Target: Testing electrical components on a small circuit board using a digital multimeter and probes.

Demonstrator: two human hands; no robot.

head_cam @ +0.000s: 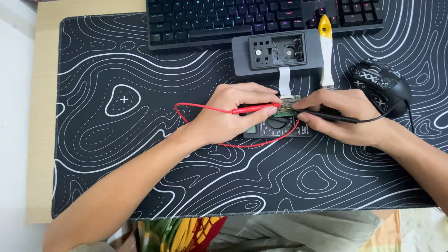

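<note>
Hiding under both hands (233,114), circuit board (287,106) and multimeter (275,127), mostly unseen.

We see red probe (252,109) and black probe (326,116), lying level, tips meeting on small green circuit board (288,106) above dark multimeter (275,127).

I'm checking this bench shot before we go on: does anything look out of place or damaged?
The grey device by the keyboard lies opened, its battery bay bare with springs showing, its ribbon cable trailing to the small circuit board that both hands probe. It looks taken apart rather than broken. Nothing is spilled.
</note>
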